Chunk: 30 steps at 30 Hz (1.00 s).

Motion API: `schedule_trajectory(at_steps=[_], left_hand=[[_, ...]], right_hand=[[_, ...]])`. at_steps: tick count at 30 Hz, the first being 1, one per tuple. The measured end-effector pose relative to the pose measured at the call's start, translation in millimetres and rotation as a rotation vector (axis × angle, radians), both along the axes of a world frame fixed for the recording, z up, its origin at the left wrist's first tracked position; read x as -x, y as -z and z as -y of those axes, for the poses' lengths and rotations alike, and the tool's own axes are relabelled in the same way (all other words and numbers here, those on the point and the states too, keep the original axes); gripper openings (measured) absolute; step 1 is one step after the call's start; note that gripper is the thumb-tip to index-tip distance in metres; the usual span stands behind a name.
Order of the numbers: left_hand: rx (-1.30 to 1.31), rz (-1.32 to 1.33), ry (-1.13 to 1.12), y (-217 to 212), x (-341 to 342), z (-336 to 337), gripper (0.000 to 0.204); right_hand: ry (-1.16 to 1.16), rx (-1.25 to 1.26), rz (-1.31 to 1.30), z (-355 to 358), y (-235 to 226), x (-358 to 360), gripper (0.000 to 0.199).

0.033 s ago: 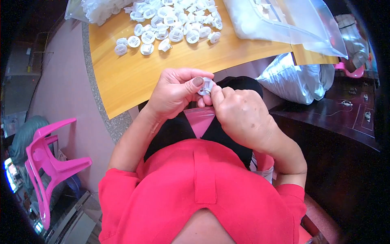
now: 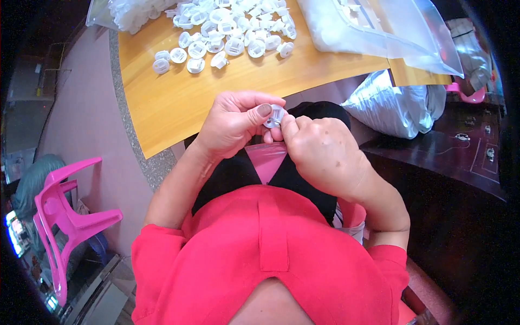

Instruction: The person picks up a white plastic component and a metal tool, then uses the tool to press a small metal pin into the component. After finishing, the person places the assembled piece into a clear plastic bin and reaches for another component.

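Note:
A small round white plastic piece (image 2: 275,116) with slots in its face is held up over my lap, just off the table's near edge. My left hand (image 2: 234,120) pinches it between thumb and fingers, the thumb lying on its left side. At its right edge, the thumb and forefinger of my right hand (image 2: 324,149) are pressed together, touching or nearly touching the piece. Whatever sits between those right fingertips is hidden. Beyond my hands, many similar white plastic pieces (image 2: 234,46) lie in a loose heap on the wooden table (image 2: 179,103).
A clear plastic bin (image 2: 403,51) stands at the table's far right, and a bag of white pieces (image 2: 135,13) at the far left. Below the right side sits a silvery sack (image 2: 398,105) beside a dark surface (image 2: 449,157). A pink plastic chair (image 2: 76,219) is on my left.
My right hand has turned very slightly at the white piece. Everything else looks the same.

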<state>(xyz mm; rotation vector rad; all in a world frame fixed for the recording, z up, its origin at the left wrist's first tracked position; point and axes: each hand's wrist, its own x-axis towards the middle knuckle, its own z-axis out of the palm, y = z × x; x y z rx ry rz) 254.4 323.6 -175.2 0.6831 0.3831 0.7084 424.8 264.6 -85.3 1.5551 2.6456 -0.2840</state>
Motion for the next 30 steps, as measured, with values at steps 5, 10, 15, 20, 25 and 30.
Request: schedule_trajectory(at_steps=[5, 10, 15, 20, 25, 30], left_hand=[[-0.008, -0.08, 0.054, -1, -2, 2, 0.023], [0.008, -0.095, 0.101, 0, -3, 4, 0.022], [0.069, -0.052, 0.105, 8, -4, 5, 0.026], [0.072, 0.104, 0.089, 8, -3, 2, 0.035], [0.054, 0.117, 0.088, 8, -3, 2, 0.035], [0.027, 0.067, 0.067, 4, -4, 4, 0.034]], right_hand=[[-0.127, 0.253, -0.152, -18, -4, -17, 0.018], [-0.13, 0.327, -0.058, -18, -4, -19, 0.017], [-0.038, 0.255, -0.04, -8, -11, -20, 0.019], [0.089, -0.005, -0.199, 3, -14, -24, 0.017], [0.079, -0.036, -0.135, 7, -16, -20, 0.015], [0.063, -0.047, -0.044, 9, -15, -10, 0.013]])
